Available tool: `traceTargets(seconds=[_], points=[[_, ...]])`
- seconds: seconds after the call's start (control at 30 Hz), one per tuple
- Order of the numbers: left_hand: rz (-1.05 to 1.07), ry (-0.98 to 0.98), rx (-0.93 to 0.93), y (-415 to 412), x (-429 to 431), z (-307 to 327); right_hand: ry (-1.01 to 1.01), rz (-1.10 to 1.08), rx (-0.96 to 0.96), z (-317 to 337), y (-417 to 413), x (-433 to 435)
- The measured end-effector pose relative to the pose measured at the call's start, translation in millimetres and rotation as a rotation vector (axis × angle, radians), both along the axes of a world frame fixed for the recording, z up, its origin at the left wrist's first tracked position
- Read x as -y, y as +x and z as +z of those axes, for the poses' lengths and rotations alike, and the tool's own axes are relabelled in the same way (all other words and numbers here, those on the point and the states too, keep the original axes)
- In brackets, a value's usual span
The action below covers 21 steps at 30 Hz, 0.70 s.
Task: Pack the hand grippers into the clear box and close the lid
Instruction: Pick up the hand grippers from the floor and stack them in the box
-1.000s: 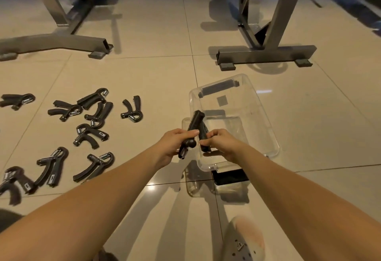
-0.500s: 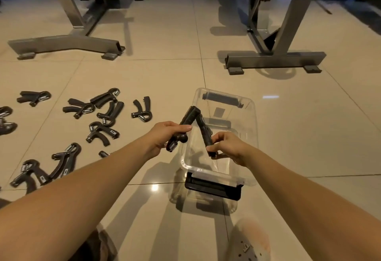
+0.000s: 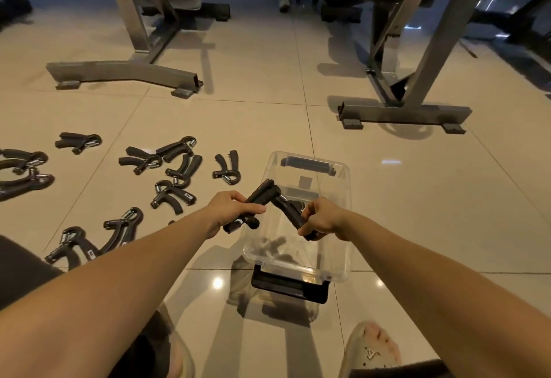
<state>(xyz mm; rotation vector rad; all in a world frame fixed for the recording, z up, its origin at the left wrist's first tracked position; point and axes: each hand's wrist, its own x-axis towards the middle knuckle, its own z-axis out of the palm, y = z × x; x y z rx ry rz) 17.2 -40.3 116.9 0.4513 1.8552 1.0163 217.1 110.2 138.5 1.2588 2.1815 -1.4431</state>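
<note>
The left hand (image 3: 231, 209) and right hand (image 3: 320, 218) are each closing around one handle of a black hand gripper (image 3: 272, 203), holding it above the open clear box (image 3: 343, 258) on the floor (image 3: 417, 198). The right fingers are hiding that handle's end. More loose grippers (image 3: 167, 169) are lying to the left, some cut off by the frame edge.

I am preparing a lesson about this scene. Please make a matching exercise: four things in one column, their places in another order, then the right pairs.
Things
1. held hand gripper
2. clear box
3. loose hand grippers
4. metal frame foot

Places
A. floor, left of the box
B. floor, beyond the box
C. between left hand and right hand
D. floor, beneath the hands

Pairs: 1-C, 2-D, 3-A, 4-B
</note>
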Motion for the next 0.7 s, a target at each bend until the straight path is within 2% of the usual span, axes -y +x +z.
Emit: traceTargets(seconds=[0.23,0.43,0.53,0.63,0.7], points=[[0.002,0.054,-0.111,-25.2,-24.0,13.5,0.12,-0.043,0.019,-19.0,7.3,17.1],[-0.377,-0.009,-0.319,-36.0,-57.0,32.6,0.27,0.242,0.152,-50.9,5.5,7.9],[-0.575,-0.05,-0.498,-37.1,-70.3,35.4,0.291,0.348,0.218,-68.2,5.6,-1.7],[-0.684,-0.082,-0.696,-35.7,-67.2,27.5,0.284,0.431,0.254,-82.9,2.8,-5.4],[-0.705,-0.048,-0.718,-38.6,-64.8,23.2,0.279,0.473,0.269,-92.3,0.0,-7.3]])
